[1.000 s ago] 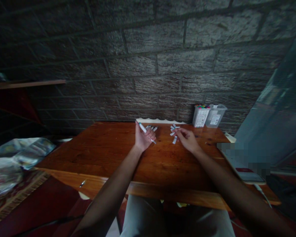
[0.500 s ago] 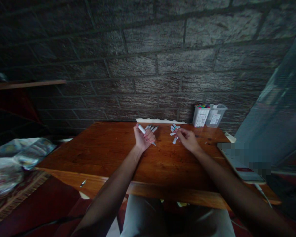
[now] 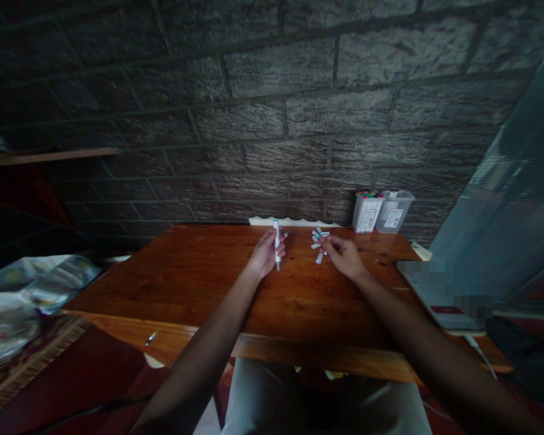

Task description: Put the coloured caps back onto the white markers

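Observation:
My left hand (image 3: 265,254) is closed around a white marker (image 3: 276,243) with a teal end at the top. The marker stands nearly upright, its uncapped grey tip pointing down just above the desk. Behind this hand, the other markers (image 3: 286,234) are mostly hidden. My right hand (image 3: 343,254) is closed in a pinch at a small teal-ended marker cap (image 3: 319,237). Several loose white caps (image 3: 320,258) lie around those fingertips on the wooden desk (image 3: 199,266).
By the wall, a clear box (image 3: 367,212) full of colourful-ended markers stands beside a second clear box (image 3: 394,212). A laptop (image 3: 439,296) with a white cable sits at the desk's right. A white wavy-edged strip (image 3: 294,222) runs along the brick wall (image 3: 263,133).
My left hand has turned the marker from a slant to nearly upright, with its tip pointing down. My right hand has stayed almost in place by the caps.

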A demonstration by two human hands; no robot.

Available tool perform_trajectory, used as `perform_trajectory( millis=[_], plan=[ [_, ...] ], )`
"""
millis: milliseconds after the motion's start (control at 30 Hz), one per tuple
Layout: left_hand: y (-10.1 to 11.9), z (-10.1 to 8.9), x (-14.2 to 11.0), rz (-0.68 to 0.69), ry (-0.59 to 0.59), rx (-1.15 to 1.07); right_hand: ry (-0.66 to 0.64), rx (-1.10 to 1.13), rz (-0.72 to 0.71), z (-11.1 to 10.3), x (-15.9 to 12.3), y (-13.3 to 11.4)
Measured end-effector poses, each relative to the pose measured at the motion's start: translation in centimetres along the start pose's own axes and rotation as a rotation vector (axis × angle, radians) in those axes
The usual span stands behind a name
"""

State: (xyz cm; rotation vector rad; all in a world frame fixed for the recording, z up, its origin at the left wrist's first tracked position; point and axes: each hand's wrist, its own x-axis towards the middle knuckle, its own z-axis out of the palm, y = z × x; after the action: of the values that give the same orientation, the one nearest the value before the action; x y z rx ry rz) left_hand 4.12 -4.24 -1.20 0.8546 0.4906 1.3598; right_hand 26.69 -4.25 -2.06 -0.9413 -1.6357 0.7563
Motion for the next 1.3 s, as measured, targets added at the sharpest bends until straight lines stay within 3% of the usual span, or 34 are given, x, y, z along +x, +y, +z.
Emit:
perform_trajectory(
  millis=[200,400,767,1067,1300],
  plan=[
    [0.1,0.0,0.0,0.025,0.018,-0.008,-0.006,-0.045,-0.017,-0.1,0.0,0.1],
    [0.3,0.4,-0.2,-0.032,0.008,-0.055,-0.015,-0.112,-0.030,0.0,-0.1,0.4],
    [-0.1,0.1,-0.1,0.012,0.008,0.044,-0.011,-0.183,-0.041,-0.2,-0.2,0.1],
    [0.1,0.5,-0.1,-0.036,0.022,0.037,-0.010,-0.218,-0.048,-0.3,-0.1,0.5],
    [0.0,0.3,-0.1,0.028,0.031,0.000,0.087,-0.339,-0.002,-1.0,0.2,0.9]
  ],
)
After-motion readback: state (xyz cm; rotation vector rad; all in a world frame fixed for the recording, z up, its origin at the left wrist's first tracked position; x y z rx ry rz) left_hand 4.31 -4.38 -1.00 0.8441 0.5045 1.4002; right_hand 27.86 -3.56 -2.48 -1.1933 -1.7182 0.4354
